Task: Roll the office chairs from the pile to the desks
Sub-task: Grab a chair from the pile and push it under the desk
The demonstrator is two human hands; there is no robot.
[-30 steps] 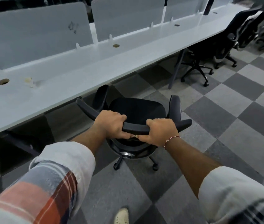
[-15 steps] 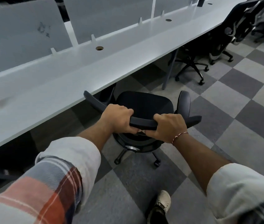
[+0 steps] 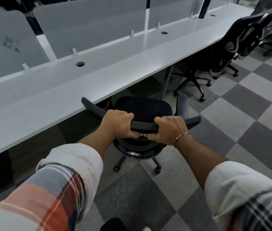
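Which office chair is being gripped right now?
The black chair nearest the camera: the left hand and right hand grip its backrest top. The chairs farther along the desk stand untouched.

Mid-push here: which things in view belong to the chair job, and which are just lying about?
Job: office chair, gripped by left hand and right hand at its backrest top; white desk; other office chairs further along.
Lying about: divider panels; cable hole; checkered carpet.

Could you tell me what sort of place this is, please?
Most likely an open-plan office: a long white desk with divider panels and cable holes, wheeled chairs along it, and checkered carpet tiles.
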